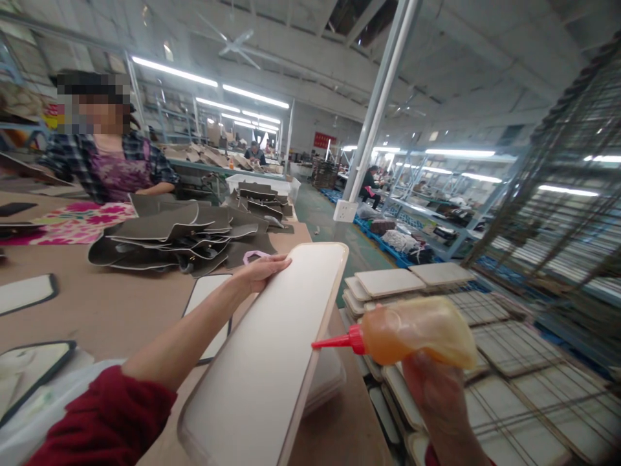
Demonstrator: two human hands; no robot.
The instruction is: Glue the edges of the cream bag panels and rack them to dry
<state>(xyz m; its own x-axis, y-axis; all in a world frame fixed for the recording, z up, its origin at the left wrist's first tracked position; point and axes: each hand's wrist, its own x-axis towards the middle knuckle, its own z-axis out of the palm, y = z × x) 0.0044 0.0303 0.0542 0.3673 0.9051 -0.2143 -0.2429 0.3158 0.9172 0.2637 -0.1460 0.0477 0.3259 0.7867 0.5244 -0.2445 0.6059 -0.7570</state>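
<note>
Board (272, 330), white and long with rounded corners, slants over the brown table (126, 310) before me. The worker's left hand (262, 268) grips its far left edge, fingers closed over it. The right hand (431, 382) curls around a bottle (412, 327) of amber liquid from below — some fingers hidden — with the red nozzle (339, 340) at the board's right edge. Beyond, a co-worker (119, 165) is behind grey pieces (169, 226); stacked panels (514, 346) lie right.

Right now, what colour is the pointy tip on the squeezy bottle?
The pointy tip is bright red; it shows best in the head view.
</note>
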